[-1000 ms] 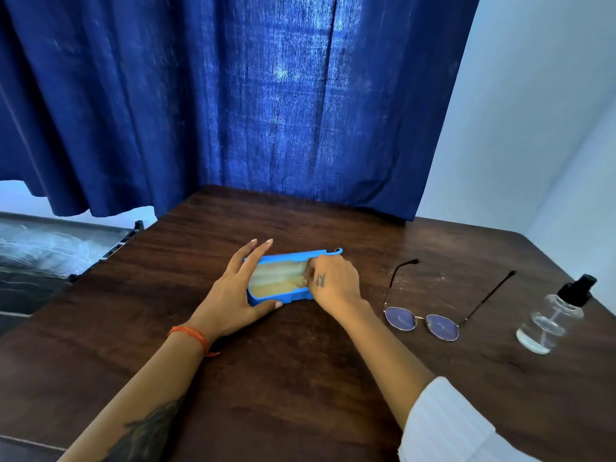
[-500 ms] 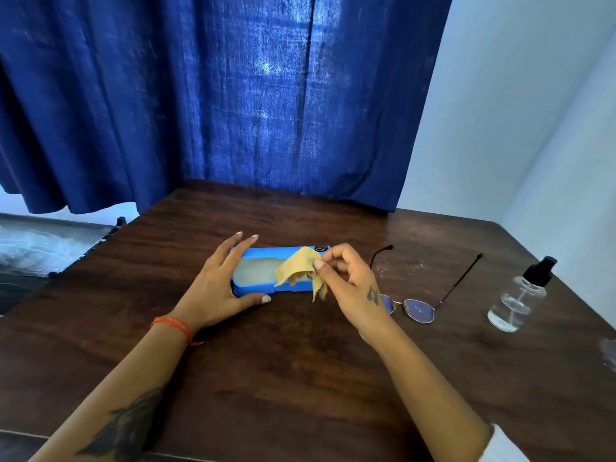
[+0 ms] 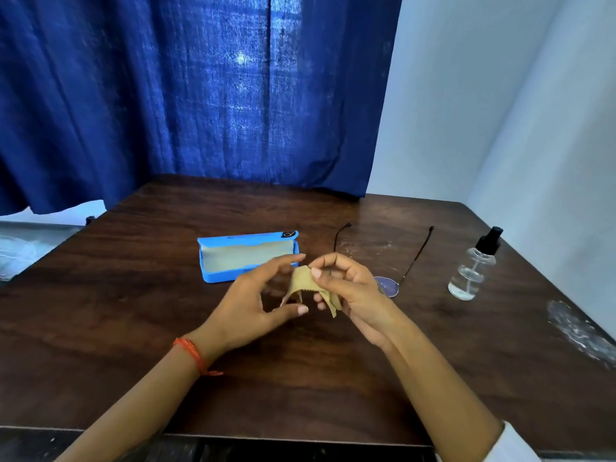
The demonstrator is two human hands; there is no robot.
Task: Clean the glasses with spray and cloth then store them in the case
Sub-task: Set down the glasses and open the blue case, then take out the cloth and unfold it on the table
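A small tan cloth hangs between my two hands above the table, in front of the case. My right hand pinches its upper edge. My left hand touches its lower left corner with thumb and fingers spread around it. The blue glasses case lies open on the dark wooden table, its pale lining showing and nothing inside. The thin-framed glasses rest on the table to the right, arms unfolded, one lens hidden behind my right hand. A clear spray bottle with a black nozzle stands further right.
A blue curtain hangs behind the table's far edge and a white wall stands on the right. A crumpled clear plastic wrap lies at the table's right edge. A grey surface lies beyond the left edge.
My right hand lifted the tan cloth out of the case and brought it toward me. My left hand left the case and came up to the cloth.
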